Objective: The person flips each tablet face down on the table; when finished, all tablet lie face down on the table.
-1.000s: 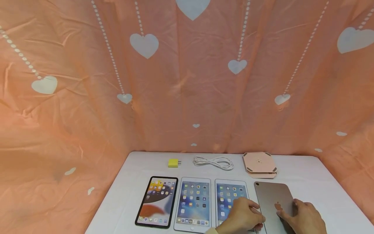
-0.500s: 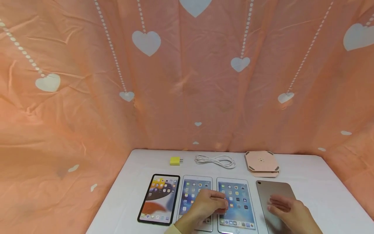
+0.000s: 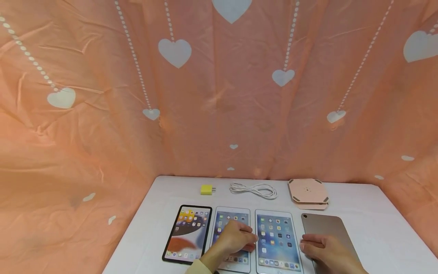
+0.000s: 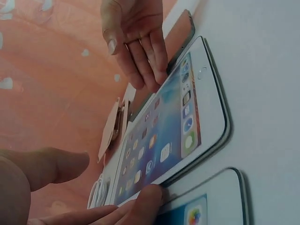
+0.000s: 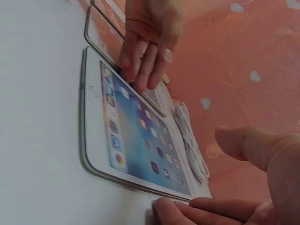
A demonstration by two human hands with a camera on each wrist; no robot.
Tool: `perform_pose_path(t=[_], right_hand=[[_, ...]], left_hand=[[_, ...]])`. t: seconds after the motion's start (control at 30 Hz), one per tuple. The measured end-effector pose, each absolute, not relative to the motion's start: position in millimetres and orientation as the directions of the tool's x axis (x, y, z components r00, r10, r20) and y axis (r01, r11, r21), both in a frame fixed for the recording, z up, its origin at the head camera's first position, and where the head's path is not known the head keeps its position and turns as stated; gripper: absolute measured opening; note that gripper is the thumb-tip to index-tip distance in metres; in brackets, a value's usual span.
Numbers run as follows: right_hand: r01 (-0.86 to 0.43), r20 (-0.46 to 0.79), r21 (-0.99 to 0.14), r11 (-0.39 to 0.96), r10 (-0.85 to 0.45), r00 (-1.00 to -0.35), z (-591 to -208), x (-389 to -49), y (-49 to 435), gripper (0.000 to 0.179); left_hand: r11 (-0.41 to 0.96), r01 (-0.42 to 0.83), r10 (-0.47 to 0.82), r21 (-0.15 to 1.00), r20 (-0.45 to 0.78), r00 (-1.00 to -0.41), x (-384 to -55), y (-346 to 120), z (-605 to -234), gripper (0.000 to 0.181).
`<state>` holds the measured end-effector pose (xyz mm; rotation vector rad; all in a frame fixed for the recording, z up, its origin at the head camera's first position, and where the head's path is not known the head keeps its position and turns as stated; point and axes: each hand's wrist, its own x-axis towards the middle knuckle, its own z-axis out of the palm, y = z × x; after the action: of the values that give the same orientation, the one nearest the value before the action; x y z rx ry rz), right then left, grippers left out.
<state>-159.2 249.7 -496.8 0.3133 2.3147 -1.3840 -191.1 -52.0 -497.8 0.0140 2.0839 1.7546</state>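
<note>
Four flat tablets lie in a row on the white table. My left hand (image 3: 236, 239) is over the white-framed tablet (image 3: 236, 260) second from left, its fingertips at the left edge of the other white-framed tablet (image 3: 278, 243). Across from it, my right hand (image 3: 323, 249) is over the grey tablet (image 3: 325, 224), which lies face down, fingertips near that same white-framed tablet's right side. In the left wrist view the left thumb (image 4: 58, 166) stands apart from the fingers. The right thumb (image 5: 243, 143) is likewise raised away from its fingers. Neither hand grips anything.
A black-framed tablet (image 3: 187, 234) lies at the row's left end. Behind the row are a yellow plug adapter (image 3: 206, 190), a coiled white cable (image 3: 254, 190) and a pink folded stand (image 3: 308, 191). An orange curtain (image 3: 219, 95) with hearts hangs behind the table.
Both hands have left the grey tablet and its neighbour. The left hand has moved left, off the right white-framed tablet's screen; the right hand has released the grey tablet and shifted left.
</note>
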Motion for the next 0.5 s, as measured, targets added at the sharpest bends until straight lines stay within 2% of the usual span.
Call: perform_pose_path(t=[0.13, 0.3, 0.4, 0.5], right_hand=[[0.414, -0.477, -0.789, 0.454, -0.029, -0.878, -499, -159, 245, 0.071], [0.388, -0.456, -0.828, 0.405, -0.084, -0.886, -502, -161, 247, 0.063], [0.38, -0.438, -0.881, 0.281, -0.182, -0.88, -505, -163, 254, 0.058], [0.414, -0.42, -0.907, 0.081, -0.265, -0.868, -507, -162, 262, 0.055]], left_hand=[[0.277, -0.237, 0.257, 0.931, -0.309, -0.916, -190, -48, -494, 0.038], [0.348, -0.218, 0.246, 0.912, -0.314, -0.917, -192, -44, -488, 0.034], [0.363, -0.217, 0.233, 0.906, -0.314, -0.92, -193, -43, -486, 0.026], [0.349, -0.219, 0.227, 0.911, -0.309, -0.923, -192, -42, -488, 0.022]])
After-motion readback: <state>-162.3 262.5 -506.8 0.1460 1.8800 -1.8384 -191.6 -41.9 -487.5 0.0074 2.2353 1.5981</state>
